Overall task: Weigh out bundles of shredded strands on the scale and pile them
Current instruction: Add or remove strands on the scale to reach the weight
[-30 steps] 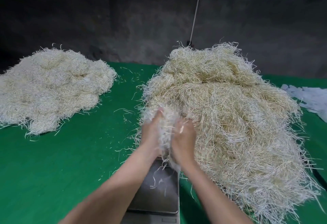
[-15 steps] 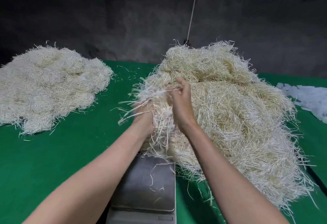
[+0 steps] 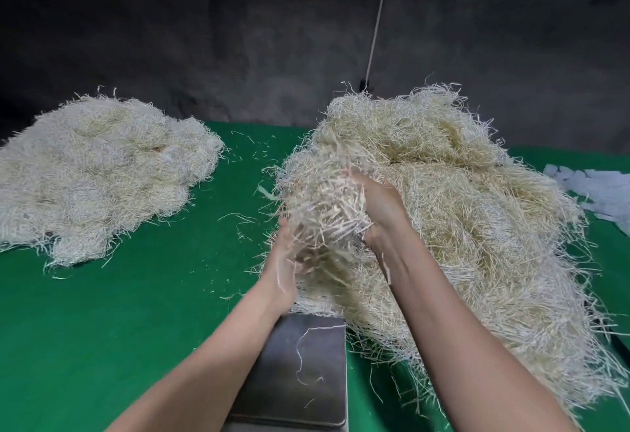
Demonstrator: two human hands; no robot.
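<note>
Bundle: we see a loose bundle [image 3: 320, 206] of pale shredded strands held in the air just beyond the scale's far edge, against the near side of the big heap and clear of the plate.
Left hand: the left hand [image 3: 284, 254] cups the bundle from below on its left. It is blurred, with its fingers curled into the strands.
Right hand: the right hand [image 3: 381, 206] grips the bundle's right side, palm against it.
Scale: the scale [image 3: 300, 363] shows a flat grey plate between the two forearms, and a few stray strands lie on it.
Big heap: the big heap [image 3: 477, 227] lies beyond and to the right of the scale, its fringe touching the scale's far right corner.
Second pile: the second pile [image 3: 95, 172] lies well to the left of the scale and farther back.
Table: the table [image 3: 119, 312] has a green cover under the scale, with loose strands scattered left of the scale.
White scraps: white scraps [image 3: 600, 189] lie far right of the scale, past the heap.
Cord: a white cord [image 3: 376, 22] runs down the dark wall beyond the scale.
</note>
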